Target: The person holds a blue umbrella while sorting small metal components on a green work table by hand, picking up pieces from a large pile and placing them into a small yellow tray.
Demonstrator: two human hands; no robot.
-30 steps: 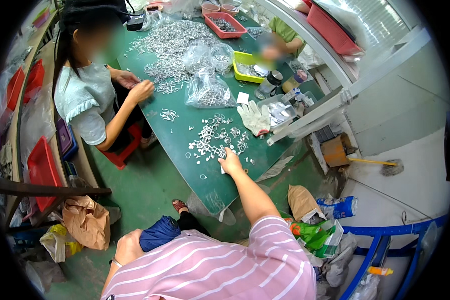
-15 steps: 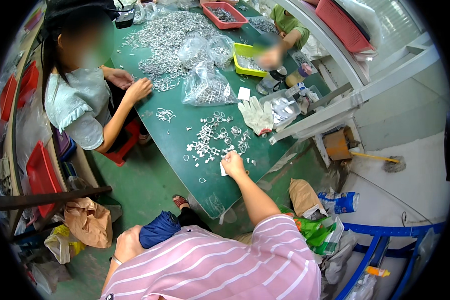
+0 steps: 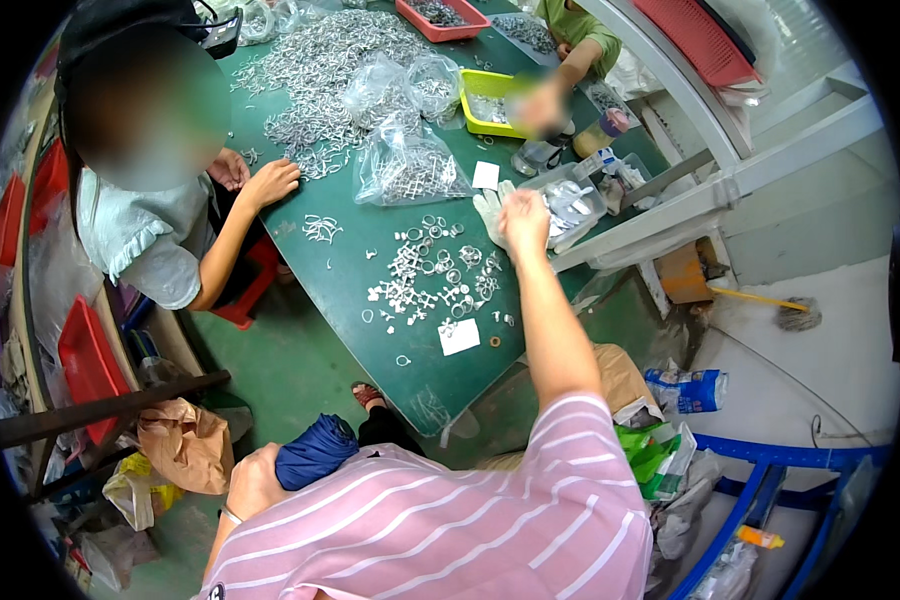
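Head view: we are lifting our right hand (image 3: 523, 218), fingers loosely curled, from the metal rings (image 3: 432, 275) toward the white glove (image 3: 489, 208); left hand (image 3: 255, 480) resting low, grip unclear.

- Yellow tray (image 3: 490, 108) sits on the green table (image 3: 370, 300).
- Red bin (image 3: 442, 16) at the table's far end.
- Broom (image 3: 770, 305) lies right of the table.
- Brown bag (image 3: 185, 445) left of it.

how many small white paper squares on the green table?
2: one white paper square beside the clear bags, the other white paper square by the table's near edge. More may be hidden.
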